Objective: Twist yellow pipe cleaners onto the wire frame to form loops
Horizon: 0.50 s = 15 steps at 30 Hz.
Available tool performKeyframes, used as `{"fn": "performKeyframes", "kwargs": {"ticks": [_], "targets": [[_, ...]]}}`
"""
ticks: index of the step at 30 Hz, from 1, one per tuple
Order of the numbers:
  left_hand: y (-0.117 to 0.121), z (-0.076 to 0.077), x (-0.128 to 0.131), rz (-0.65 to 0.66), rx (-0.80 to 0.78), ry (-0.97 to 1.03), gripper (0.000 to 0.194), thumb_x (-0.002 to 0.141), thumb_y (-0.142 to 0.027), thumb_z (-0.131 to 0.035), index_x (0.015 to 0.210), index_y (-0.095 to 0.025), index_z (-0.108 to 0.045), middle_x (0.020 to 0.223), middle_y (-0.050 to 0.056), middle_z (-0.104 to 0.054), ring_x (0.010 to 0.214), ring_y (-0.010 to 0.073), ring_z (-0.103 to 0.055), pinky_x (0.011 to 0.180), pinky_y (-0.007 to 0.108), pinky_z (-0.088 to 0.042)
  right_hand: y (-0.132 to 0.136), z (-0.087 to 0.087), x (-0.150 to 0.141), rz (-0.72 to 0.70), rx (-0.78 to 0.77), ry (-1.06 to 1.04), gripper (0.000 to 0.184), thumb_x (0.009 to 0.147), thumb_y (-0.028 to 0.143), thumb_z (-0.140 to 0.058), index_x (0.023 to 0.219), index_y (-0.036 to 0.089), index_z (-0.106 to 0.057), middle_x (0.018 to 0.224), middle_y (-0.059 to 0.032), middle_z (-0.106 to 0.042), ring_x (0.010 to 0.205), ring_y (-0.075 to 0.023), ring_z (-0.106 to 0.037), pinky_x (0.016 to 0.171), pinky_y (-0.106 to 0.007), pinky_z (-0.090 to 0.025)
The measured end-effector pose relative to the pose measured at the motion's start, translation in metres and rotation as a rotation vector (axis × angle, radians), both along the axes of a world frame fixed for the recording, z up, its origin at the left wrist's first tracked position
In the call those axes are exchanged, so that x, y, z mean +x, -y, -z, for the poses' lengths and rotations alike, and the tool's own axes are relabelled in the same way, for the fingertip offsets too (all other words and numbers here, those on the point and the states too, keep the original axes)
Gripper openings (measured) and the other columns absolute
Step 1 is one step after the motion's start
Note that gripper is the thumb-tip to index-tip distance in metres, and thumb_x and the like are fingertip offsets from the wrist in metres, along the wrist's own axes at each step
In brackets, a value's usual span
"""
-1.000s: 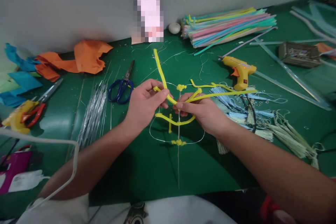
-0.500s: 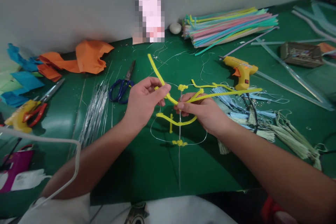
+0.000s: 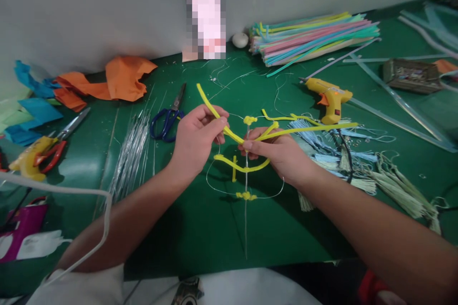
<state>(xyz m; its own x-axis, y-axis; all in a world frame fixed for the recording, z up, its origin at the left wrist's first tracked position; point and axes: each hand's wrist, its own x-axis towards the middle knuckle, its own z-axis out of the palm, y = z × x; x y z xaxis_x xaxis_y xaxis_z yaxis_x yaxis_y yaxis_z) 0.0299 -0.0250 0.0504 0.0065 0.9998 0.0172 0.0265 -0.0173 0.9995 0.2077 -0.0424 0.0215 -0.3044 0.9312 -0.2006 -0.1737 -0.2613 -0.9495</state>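
Note:
A long yellow pipe cleaner [image 3: 304, 128] runs between both hands, bent where they meet. My left hand [image 3: 200, 136] pinches its left part, the free end sticking up past my fingers. My right hand [image 3: 277, 150] is closed on its middle, at the upright silver wire stem [image 3: 245, 228] of a wire frame. Small yellow knots [image 3: 246, 196] sit on the stem above and below the hands, with a thin wire loop spreading from them. A curved yellow pipe cleaner piece [image 3: 245, 168] crosses the stem below my fingers. The fingertips of my right hand are partly hidden.
Left lie blue-handled scissors [image 3: 166, 121], silver wires [image 3: 130, 152], orange paper [image 3: 125, 78] and red-handled scissors [image 3: 55, 155]. At right are a yellow glue gun [image 3: 329, 97], tassels [image 3: 397, 186] and a small box [image 3: 411, 75]. Pipe cleaners [image 3: 315, 38] and a blurred phone [image 3: 207, 19] stand behind.
My left hand has shifted slightly, and the free end of the pipe cleaner has tipped lower and left. My right hand keeps its hold. The whole view has moved a little.

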Motion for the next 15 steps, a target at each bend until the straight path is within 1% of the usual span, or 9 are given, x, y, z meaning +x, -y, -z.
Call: {"fn": "performKeyframes", "kwargs": {"ticks": [3, 6, 11, 15], "targets": [[-0.0002, 0.0003, 0.0014, -0.024, -0.014, 0.072, 0.010, 0.075, -0.017, -0.070, 0.084, -0.019, -0.065, 0.066, -0.005, -0.060, 0.048, 0.0069, -0.055, 0.049, 0.020, -0.047, -0.0001, 0.0008, 0.0002, -0.005, 0.000, 0.007, 0.019, 0.070, 0.033, -0.081, 0.068, 0.021, -0.067, 0.073, -0.0013, -0.068, 0.066, -0.0137, -0.059, 0.062, -0.030, -0.048], [-0.0003, -0.0012, 0.0026, -0.029, -0.029, 0.127, 0.007, 0.075, -0.017, -0.068, 0.080, -0.017, -0.064, 0.067, -0.003, -0.063, 0.051, 0.0078, -0.056, 0.049, 0.021, -0.047, -0.0007, 0.0009, 0.0013, 0.001, -0.006, 0.006, 0.021, 0.069, 0.034, -0.082, 0.068, 0.021, -0.067, 0.072, -0.0010, -0.067, 0.064, -0.0134, -0.058, 0.062, -0.030, -0.049], [-0.0019, -0.0029, 0.0025, -0.071, -0.058, 0.177, 0.004, 0.073, -0.017, -0.068, 0.076, -0.017, -0.067, 0.067, -0.002, -0.061, 0.054, 0.0089, -0.058, 0.048, 0.021, -0.047, -0.0011, 0.0025, 0.0034, 0.017, 0.012, 0.002, 0.020, 0.071, 0.034, -0.082, 0.068, 0.021, -0.068, 0.074, -0.0003, -0.067, 0.065, -0.0132, -0.059, 0.062, -0.029, -0.049], [-0.0039, 0.0002, 0.0001, -0.054, -0.082, 0.211, 0.005, 0.074, -0.019, -0.069, 0.078, -0.016, -0.070, 0.067, -0.002, -0.061, 0.055, 0.0089, -0.058, 0.050, 0.021, -0.048, -0.0005, 0.0046, 0.0037, 0.020, 0.011, -0.017, 0.018, 0.071, 0.034, -0.083, 0.070, 0.022, -0.069, 0.074, -0.0001, -0.067, 0.066, -0.0136, -0.061, 0.063, -0.029, -0.050]]}}
